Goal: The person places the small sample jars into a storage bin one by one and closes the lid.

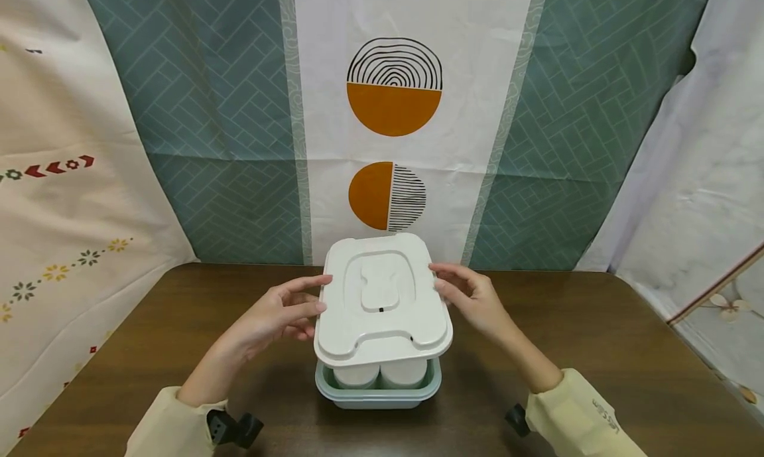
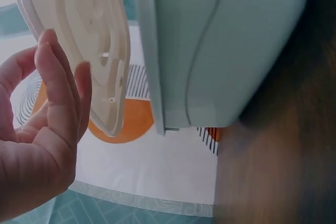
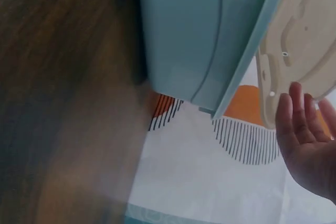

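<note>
A white lid [image 1: 340, 324] with rounded corners is held above a pale blue-green plastic box [image 1: 379, 402]. My left hand [image 1: 274, 318] holds the lid's left edge, and my right hand [image 1: 477, 301] holds its right edge. Two white round-topped things [image 1: 356, 376] show inside the box's near end; the lid hides the rest of its contents. In the left wrist view, the lid's ribbed underside [image 2: 100, 14] stands apart from the box wall [image 2: 252, 40], with fingers [image 2: 55, 85] at its edge. The right wrist view shows the same gap between lid [image 3: 299, 61] and box [image 3: 181, 30].
The box stands on a dark brown wooden table [image 1: 489, 404]. Behind the table hangs a patterned cloth [image 1: 239, 112] in green and white with orange half-circles. Pale cloths [image 1: 71, 211] hang at both sides.
</note>
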